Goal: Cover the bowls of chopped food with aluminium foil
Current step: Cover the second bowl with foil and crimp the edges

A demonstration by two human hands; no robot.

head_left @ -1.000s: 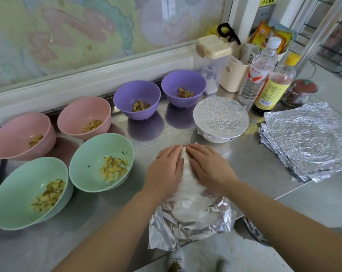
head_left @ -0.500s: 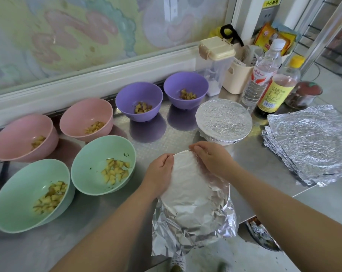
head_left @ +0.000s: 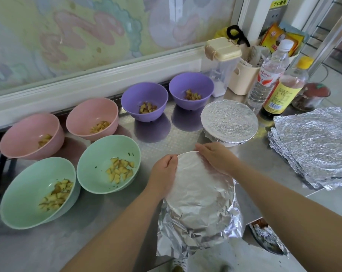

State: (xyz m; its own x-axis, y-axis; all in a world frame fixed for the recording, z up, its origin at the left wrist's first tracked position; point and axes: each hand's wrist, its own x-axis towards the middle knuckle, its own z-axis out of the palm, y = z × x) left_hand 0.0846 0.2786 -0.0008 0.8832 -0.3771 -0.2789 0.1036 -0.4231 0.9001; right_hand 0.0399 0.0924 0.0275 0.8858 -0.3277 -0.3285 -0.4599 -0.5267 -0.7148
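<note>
- Foil sheet (head_left: 201,195) lies over a bowl at the near edge of the table (head_left: 182,142), btwn your hands; the bowl itself is hidden under it.
- Left hand (head_left: 164,171): fingers curled, gripping foil at the far-left rim.
- Right hand (head_left: 215,159): fingers near straight, pressing foil onto the far-right rim.
- Step, I'd say: crimping bowl no. 2. One covered bowl (head_left: 229,122) sits just behind.
- Near side hangs loose & crumpled. Next, work round the rim and tuck it under w/o tearing.
- Six open bowls (head_left: 95,160) left to do; foil stack (head_left: 319,150) at right.
</note>
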